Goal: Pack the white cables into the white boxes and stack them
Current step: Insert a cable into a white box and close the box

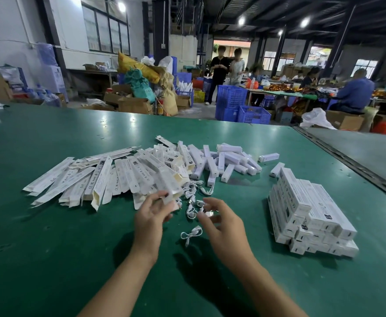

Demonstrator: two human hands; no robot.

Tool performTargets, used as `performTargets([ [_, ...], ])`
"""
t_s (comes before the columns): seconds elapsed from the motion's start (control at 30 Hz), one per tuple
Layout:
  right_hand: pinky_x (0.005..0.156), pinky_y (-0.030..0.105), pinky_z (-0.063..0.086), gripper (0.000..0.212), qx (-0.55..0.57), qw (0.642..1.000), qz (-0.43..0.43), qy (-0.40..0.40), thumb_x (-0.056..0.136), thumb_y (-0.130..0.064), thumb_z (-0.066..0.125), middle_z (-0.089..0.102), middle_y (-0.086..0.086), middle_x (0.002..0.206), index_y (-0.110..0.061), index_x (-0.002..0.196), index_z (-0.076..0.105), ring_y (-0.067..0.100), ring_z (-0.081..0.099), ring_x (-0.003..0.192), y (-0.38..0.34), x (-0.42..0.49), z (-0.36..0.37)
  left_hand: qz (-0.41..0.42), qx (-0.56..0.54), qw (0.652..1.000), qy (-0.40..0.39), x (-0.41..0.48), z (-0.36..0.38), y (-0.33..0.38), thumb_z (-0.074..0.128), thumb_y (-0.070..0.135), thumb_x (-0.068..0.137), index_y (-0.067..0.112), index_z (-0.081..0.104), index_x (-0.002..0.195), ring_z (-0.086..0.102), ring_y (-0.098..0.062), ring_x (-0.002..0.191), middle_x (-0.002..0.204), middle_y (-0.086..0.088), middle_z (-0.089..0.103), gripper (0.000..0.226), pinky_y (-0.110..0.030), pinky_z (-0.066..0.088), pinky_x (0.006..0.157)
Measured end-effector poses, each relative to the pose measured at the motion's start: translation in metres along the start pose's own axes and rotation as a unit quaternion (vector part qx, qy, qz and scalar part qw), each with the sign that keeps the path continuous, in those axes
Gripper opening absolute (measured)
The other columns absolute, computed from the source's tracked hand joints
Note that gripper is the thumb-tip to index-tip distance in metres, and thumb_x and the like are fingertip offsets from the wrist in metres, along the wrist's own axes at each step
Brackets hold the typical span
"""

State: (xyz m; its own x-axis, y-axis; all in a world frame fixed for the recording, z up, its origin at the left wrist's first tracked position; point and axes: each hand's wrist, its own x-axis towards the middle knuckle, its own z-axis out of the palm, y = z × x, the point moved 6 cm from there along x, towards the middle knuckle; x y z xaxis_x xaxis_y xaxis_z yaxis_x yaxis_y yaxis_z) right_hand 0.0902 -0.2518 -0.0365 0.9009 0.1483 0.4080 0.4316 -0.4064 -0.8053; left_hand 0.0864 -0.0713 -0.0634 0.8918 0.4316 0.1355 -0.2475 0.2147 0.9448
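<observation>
The left hand (153,212) grips the near end of a long white box (168,187), its fingers curled round the carton (the box is smeared by motion blur, so its print cannot be read). The right hand (221,223) hovers just beside it with fingers bent; a small white piece sits at its fingertips, but whether they pinch it I cannot tell.

Between and just beyond the hands lies a loose heap of white cables (194,195) - short, thin, coiled leads with small plugs. One single cable (190,234) lies apart from the heap, nearer the person, between the two wrists.

To the left, a wide fan of flat boxes (96,177) spreads over the table, long narrow cartons with grey print and open end flaps. Behind the cables sits a pile of small white blocks (221,161), a few strays off to its right. At the right stands a stack of closed boxes (310,209), laid side by side in several layers.

All this rests on a green table (50,236), its top scuffed and reflecting the ceiling lamps. Beyond it is a workshop - blue crates (233,101), cardboard cartons, stuffed sacks, two people standing and others seated at a far bench.
</observation>
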Motion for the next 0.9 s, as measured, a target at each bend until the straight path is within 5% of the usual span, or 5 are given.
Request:
performTargets([
  [0.17,0.086,0.042,0.056,0.039,0.078,0.992,0.091,-0.04,0.095,-0.038,0.058,0.067,-0.013,0.101,-0.025,0.132,0.055,0.012,0.071,0.086,0.007,-0.004,0.016,0.111,0.177,0.973,-0.097,-0.017,0.018,0.002,0.056,0.022,0.1,0.031,0.069,0.099,0.066,0.001,0.094,0.098,0.022,0.072,0.017,-0.01,0.047,0.081],
  [0.43,0.073,0.007,0.046,0.064,-0.007,0.996,0.089,-0.033,0.074,-0.049,0.079,0.069,-0.016,0.107,-0.028,0.132,0.059,0.0,0.065,0.083,0.012,-0.001,0.005,0.17,0.272,0.936,-0.145,-0.03,0.02,0.008,0.068,0.013,0.093,0.028,0.074,0.103,0.063,0.01,0.1,0.099,0.027,0.072,0.02,-0.005,0.045,0.084],
  [0.57,0.073,0.009,0.046,0.066,-0.042,0.998,0.036,-0.025,0.075,-0.046,0.079,0.066,-0.007,0.106,-0.021,0.133,0.06,0.006,0.06,0.078,0.006,-0.001,0.002,0.176,0.292,0.924,-0.174,-0.033,0.02,0.011,0.059,0.0,0.095,0.038,0.07,0.108,0.06,0.007,0.105,0.107,0.015,0.069,0.041,-0.005,0.042,0.086],
  [0.8,0.063,0.017,0.048,0.037,0.05,0.995,0.088,0.022,0.079,-0.036,0.078,0.074,-0.001,0.078,-0.024,0.114,0.073,0.0,0.058,0.062,0.018,0.002,-0.011,0.048,0.053,0.997,-0.034,-0.019,0.007,0.006,0.066,0.022,0.095,0.02,0.046,0.107,0.068,-0.012,0.088,0.105,-0.007,0.069,0.023,-0.018,0.052,0.072],
  [0.9,0.064,0.022,0.048,0.018,0.116,0.987,0.105,-0.032,0.081,-0.029,0.079,0.074,0.003,0.078,-0.031,0.098,0.074,0.006,0.059,0.065,0.021,0.002,-0.004,-0.094,-0.14,0.986,0.002,-0.007,-0.001,-0.003,0.062,0.044,0.082,0.018,0.051,0.123,0.067,-0.022,0.103,0.12,-0.01,0.066,0.05,-0.035,0.053,0.074],
])
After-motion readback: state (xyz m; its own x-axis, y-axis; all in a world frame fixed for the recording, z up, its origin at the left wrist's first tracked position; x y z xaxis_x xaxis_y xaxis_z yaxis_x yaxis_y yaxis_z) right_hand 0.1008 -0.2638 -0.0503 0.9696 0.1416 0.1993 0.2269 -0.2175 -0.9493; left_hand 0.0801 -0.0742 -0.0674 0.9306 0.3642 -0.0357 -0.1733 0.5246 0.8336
